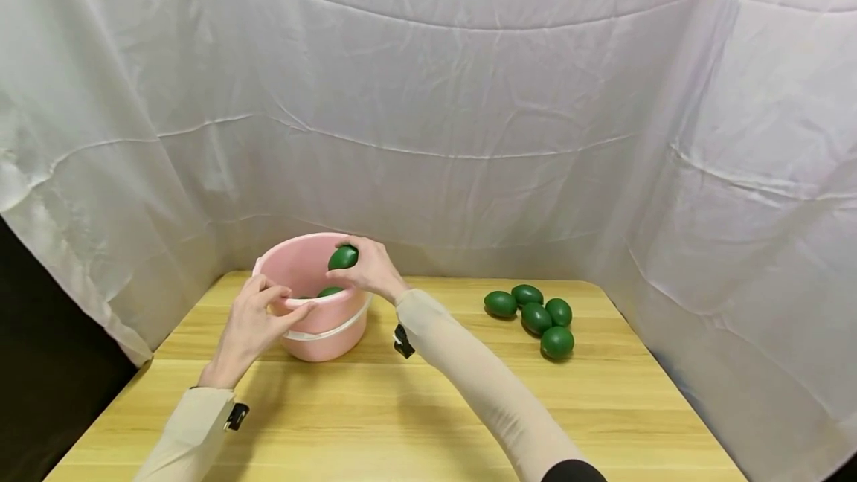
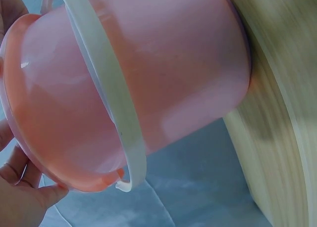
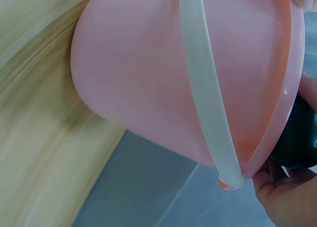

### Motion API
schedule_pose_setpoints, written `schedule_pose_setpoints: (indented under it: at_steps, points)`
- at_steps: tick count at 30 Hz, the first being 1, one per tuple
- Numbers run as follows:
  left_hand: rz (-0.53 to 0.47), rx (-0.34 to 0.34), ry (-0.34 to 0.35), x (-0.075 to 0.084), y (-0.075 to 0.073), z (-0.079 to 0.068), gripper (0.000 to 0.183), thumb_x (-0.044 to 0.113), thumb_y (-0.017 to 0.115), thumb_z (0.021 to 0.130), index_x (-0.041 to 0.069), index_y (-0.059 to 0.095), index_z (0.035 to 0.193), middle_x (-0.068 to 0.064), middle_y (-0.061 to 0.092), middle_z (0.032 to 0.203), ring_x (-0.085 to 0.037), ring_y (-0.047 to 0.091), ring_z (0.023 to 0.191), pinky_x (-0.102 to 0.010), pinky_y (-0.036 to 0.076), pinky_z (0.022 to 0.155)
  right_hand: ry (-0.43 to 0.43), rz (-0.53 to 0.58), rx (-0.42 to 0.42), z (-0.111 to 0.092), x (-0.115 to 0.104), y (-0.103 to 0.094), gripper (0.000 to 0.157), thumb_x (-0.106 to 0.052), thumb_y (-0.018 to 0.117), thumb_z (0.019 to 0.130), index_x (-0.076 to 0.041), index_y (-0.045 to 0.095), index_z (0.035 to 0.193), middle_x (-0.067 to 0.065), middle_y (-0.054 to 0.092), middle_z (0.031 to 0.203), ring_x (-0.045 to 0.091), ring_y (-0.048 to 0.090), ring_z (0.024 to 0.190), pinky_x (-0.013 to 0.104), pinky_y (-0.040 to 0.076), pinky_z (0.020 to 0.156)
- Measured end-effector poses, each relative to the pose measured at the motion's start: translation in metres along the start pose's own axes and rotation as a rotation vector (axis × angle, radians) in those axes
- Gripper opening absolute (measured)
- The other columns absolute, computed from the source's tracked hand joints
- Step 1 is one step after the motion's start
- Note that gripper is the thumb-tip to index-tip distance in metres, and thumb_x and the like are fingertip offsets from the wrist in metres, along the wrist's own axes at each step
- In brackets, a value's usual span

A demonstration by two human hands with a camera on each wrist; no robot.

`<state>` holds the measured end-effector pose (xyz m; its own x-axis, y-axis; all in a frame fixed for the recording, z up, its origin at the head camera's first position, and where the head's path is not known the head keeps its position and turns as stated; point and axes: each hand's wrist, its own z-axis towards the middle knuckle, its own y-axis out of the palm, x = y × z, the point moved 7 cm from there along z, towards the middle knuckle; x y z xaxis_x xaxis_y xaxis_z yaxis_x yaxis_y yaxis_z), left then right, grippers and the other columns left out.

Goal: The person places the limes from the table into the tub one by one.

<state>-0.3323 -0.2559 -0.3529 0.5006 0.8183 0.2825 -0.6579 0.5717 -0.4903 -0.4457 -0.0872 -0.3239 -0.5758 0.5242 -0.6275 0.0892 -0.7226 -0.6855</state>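
Note:
A pink bucket with a white handle stands on the left part of the table. My left hand pinches its near left rim, thumb outside and fingers over the edge. In my right hand is a dark green avocado, gripped between thumb and fingers at the right side of the bucket's mouth. The right wrist view has the same avocado just past the rim, partly hidden by the bucket. Inside the bucket, the top of another avocado shows; the bottom is hidden.
Several more green avocados lie grouped on the right part of the wooden table. Pale grey cloth hangs behind the table and along its sides. The bucket's handle hangs down against its front wall.

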Motion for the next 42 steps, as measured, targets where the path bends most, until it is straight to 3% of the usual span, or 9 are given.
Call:
schedule_pose_setpoints:
  at_steps: [6, 15, 25, 34, 42]
  points:
    - [-0.006, -0.004, -0.004, 0.000, 0.000, 0.000, 0.031, 0.020, 0.092, 0.063, 0.003, 0.071, 0.078, -0.007, 0.050, 0.077, -0.016, 0.042, 0.073, -0.025, 0.034, 0.068, -0.005, 0.017, 0.020, 0.000, 0.002, -0.002, 0.049, -0.032, 0.083, 0.078, -0.019, 0.066, 0.122, 0.003, 0.065, 0.118, 0.014, 0.060, 0.094, 0.023, 0.051, 0.072]
    - [-0.006, 0.007, 0.011, 0.000, 0.002, 0.001, 0.032, 0.020, 0.092, 0.062, 0.002, 0.071, 0.077, -0.009, 0.050, 0.076, -0.016, 0.042, 0.072, -0.027, 0.034, 0.067, -0.039, 0.039, 0.055, -0.002, 0.006, -0.008, 0.033, -0.024, 0.076, 0.086, -0.013, 0.069, 0.117, 0.010, 0.066, 0.119, 0.019, 0.060, 0.109, 0.029, 0.049, 0.091]
    - [-0.005, 0.019, 0.023, 0.002, 0.002, 0.000, 0.030, 0.018, 0.092, 0.061, 0.002, 0.071, 0.076, -0.008, 0.051, 0.076, -0.017, 0.043, 0.071, -0.027, 0.034, 0.066, -0.063, 0.121, 0.088, -0.008, 0.011, -0.010, 0.027, -0.020, 0.070, 0.091, -0.008, 0.069, 0.115, 0.005, 0.069, 0.112, 0.020, 0.065, 0.102, 0.028, 0.053, 0.087]
    - [0.005, -0.002, 0.004, 0.002, 0.000, 0.000, 0.031, 0.021, 0.091, 0.063, 0.003, 0.071, 0.078, -0.004, 0.051, 0.079, -0.016, 0.044, 0.074, -0.026, 0.034, 0.067, -0.115, 0.240, 0.187, -0.014, 0.017, -0.016, 0.018, -0.011, 0.068, 0.091, -0.008, 0.071, 0.108, 0.005, 0.072, 0.101, 0.011, 0.068, 0.087, 0.022, 0.053, 0.081]
    - [-0.027, 0.018, 0.006, 0.000, 0.001, 0.000, 0.030, 0.017, 0.092, 0.061, 0.003, 0.070, 0.076, -0.008, 0.050, 0.076, -0.022, 0.043, 0.070, -0.025, 0.031, 0.067, -0.122, 0.289, 0.227, -0.023, 0.029, -0.021, 0.017, -0.014, 0.068, 0.091, -0.007, 0.071, 0.106, 0.005, 0.073, 0.100, 0.011, 0.069, 0.087, 0.021, 0.053, 0.079]
